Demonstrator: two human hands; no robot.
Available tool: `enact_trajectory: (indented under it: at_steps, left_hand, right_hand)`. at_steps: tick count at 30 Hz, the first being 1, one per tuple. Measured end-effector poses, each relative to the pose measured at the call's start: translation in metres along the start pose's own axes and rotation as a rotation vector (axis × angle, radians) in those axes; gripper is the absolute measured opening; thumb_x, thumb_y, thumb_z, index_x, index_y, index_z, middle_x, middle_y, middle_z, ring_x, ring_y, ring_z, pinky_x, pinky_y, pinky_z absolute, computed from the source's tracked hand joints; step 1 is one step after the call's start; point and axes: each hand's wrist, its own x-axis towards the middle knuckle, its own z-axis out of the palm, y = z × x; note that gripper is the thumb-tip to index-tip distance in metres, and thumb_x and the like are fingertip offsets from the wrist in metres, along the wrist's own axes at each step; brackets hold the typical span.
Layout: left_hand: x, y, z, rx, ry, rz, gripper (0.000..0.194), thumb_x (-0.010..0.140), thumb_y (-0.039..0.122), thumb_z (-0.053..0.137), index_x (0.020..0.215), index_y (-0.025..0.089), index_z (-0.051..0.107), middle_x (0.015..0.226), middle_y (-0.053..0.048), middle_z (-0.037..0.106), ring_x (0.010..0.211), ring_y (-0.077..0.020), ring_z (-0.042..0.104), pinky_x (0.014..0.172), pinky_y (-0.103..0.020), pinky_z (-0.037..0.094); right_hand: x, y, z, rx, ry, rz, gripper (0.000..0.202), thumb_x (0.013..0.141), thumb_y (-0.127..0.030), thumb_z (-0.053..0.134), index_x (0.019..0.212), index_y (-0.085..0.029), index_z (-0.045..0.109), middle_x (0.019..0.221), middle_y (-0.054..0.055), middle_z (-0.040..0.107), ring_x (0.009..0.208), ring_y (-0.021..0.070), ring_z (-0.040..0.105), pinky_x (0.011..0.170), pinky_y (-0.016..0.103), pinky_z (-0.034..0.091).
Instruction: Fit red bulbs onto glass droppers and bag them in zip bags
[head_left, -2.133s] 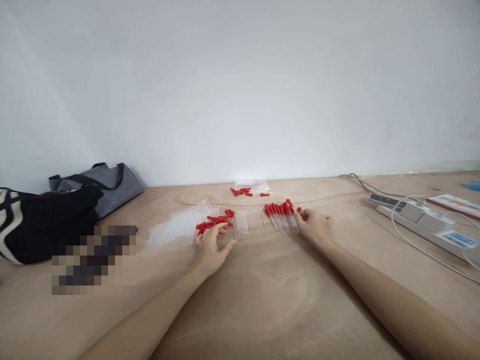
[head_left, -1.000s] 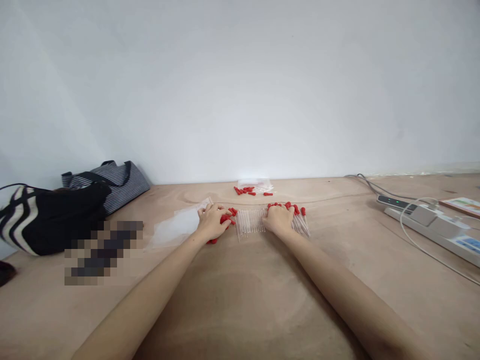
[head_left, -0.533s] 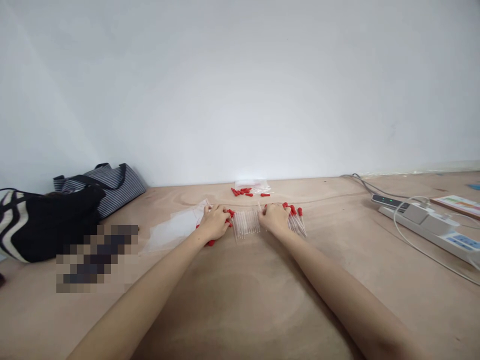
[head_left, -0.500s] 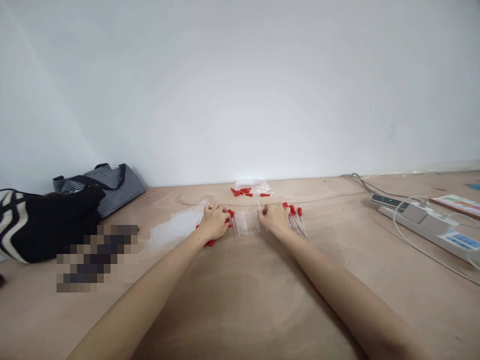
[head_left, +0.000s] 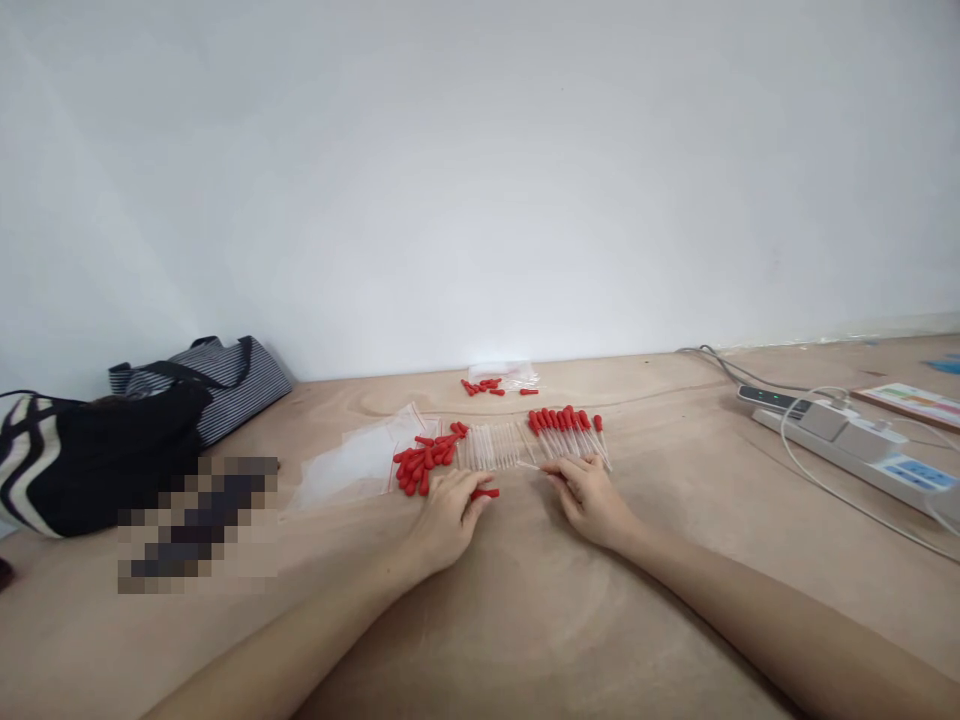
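Note:
My left hand (head_left: 452, 510) pinches a red rubber bulb (head_left: 487, 493) by one end, its open end pointing right. Between the fingertips of my right hand (head_left: 589, 492) is a thin clear tube (head_left: 529, 466), whose free end points left. Just beyond my hands lies a row of clear tubes (head_left: 489, 446) side by side. Left of that row is a pile of loose red bulbs (head_left: 425, 462). On its right, several tubes topped with red bulbs (head_left: 566, 422) lie in a slanted row, close to my right fingers.
Clear plastic bags (head_left: 349, 462) lie left of the bulb pile. Farther back are more red bulbs (head_left: 480, 386) beside a small bag (head_left: 501, 372). Black and striped bags (head_left: 225, 385) stand at the left. A power strip (head_left: 855, 450) with cables is at the right.
Both hands have drawn back toward me. The left now holds a red bulb away from the pile, and the right has brought a tube off the row, uncovering the bulb-topped tubes.

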Motion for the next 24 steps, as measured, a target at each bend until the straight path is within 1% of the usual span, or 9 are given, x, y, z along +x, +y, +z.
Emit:
enact_trajectory:
  at_steps: [3, 5, 7, 12, 18, 24]
  left_hand:
    - [-0.009, 0.003, 0.009, -0.043, -0.040, -0.017, 0.019, 0.083, 0.019, 0.042, 0.093, 0.022, 0.057, 0.089, -0.002, 0.061, 0.086, -0.0195, 0.055, 0.077, -0.036, 0.036]
    - [-0.008, 0.002, 0.010, -0.069, -0.039, -0.042, 0.018, 0.083, 0.020, 0.042, 0.090, 0.022, 0.059, 0.088, -0.002, 0.061, 0.086, -0.0195, 0.055, 0.077, -0.036, 0.036]
    - [-0.006, 0.000, 0.010, -0.106, -0.026, -0.070, 0.016, 0.082, 0.021, 0.044, 0.088, 0.020, 0.058, 0.089, -0.003, 0.062, 0.086, -0.0193, 0.054, 0.076, -0.035, 0.037]
    - [-0.006, -0.002, 0.008, -0.167, -0.013, -0.102, 0.014, 0.081, 0.022, 0.045, 0.088, 0.019, 0.057, 0.085, -0.002, 0.062, 0.081, -0.0179, 0.055, 0.074, -0.032, 0.039]
    - [-0.006, 0.000, 0.007, -0.162, -0.034, -0.134, 0.016, 0.081, 0.025, 0.044, 0.088, 0.021, 0.058, 0.078, 0.000, 0.061, 0.076, -0.0176, 0.055, 0.074, -0.033, 0.037]
    - [-0.006, -0.002, 0.008, -0.160, -0.007, -0.132, 0.016, 0.081, 0.026, 0.046, 0.088, 0.021, 0.059, 0.076, 0.000, 0.061, 0.073, -0.0169, 0.055, 0.076, -0.034, 0.036]
  right_hand:
    - [0.001, -0.010, 0.005, 0.020, -0.053, 0.003, 0.013, 0.082, -0.018, 0.041, 0.081, -0.019, 0.054, 0.071, 0.001, 0.061, 0.063, 0.0125, 0.053, 0.073, 0.032, 0.029]
    - [0.003, -0.015, 0.009, 0.032, -0.080, 0.008, 0.012, 0.082, -0.020, 0.043, 0.075, -0.018, 0.053, 0.067, -0.001, 0.059, 0.060, 0.0113, 0.051, 0.075, 0.033, 0.028]
    - [0.004, -0.017, 0.012, 0.041, -0.102, 0.006, 0.013, 0.082, -0.021, 0.043, 0.074, -0.018, 0.052, 0.066, -0.001, 0.059, 0.060, 0.0111, 0.050, 0.075, 0.033, 0.027]
    - [0.003, -0.019, 0.012, 0.040, -0.130, -0.020, 0.014, 0.084, -0.020, 0.041, 0.079, -0.018, 0.054, 0.070, 0.000, 0.060, 0.065, 0.0119, 0.051, 0.076, 0.033, 0.027]
    - [0.003, -0.020, 0.010, 0.043, -0.175, -0.061, 0.018, 0.085, -0.021, 0.039, 0.086, -0.019, 0.057, 0.074, 0.001, 0.061, 0.065, 0.0111, 0.051, 0.075, 0.032, 0.026]
    - [0.004, -0.021, 0.010, 0.114, -0.183, -0.038, 0.018, 0.084, -0.023, 0.044, 0.090, -0.021, 0.061, 0.070, 0.000, 0.060, 0.062, 0.0105, 0.049, 0.073, 0.031, 0.025]
